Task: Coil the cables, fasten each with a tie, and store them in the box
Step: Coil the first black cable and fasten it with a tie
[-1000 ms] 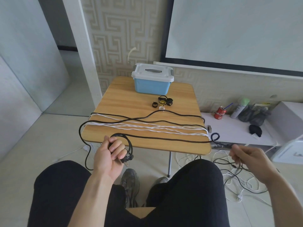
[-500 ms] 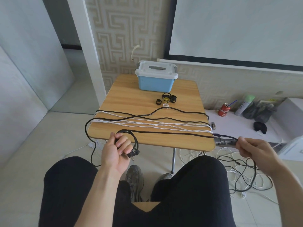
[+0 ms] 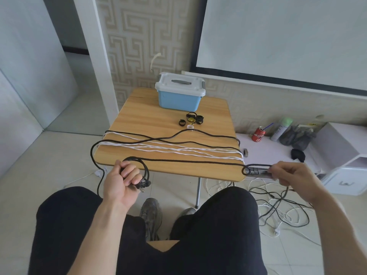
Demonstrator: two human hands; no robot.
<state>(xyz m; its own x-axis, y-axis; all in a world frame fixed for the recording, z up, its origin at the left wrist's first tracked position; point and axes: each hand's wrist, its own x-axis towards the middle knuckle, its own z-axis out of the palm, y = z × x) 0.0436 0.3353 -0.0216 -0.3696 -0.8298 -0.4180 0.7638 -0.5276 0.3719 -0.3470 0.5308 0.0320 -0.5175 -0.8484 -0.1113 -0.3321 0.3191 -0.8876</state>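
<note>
A long black cable (image 3: 190, 161) stretches across the near edge of the wooden table (image 3: 158, 120). My left hand (image 3: 121, 181) grips a small coil of it with the plug end hanging below. My right hand (image 3: 288, 173) pinches the same cable at the table's right corner, pulled taut, with slack falling to the floor. White cable (image 3: 178, 150) lies in several strands across the table. Small black ties (image 3: 193, 119) lie behind them. A blue box (image 3: 178, 98) with a closed white lid stands at the back.
Tangled black and white cables (image 3: 278, 213) lie on the floor at the right. A low white shelf (image 3: 274, 149) holds a red can (image 3: 258, 133), a spray bottle and dark items. My knees fill the foreground under the table edge.
My right hand has risen from below the table corner to its level, pulling the black cable taut. My left hand kept its coil and barely moved.
</note>
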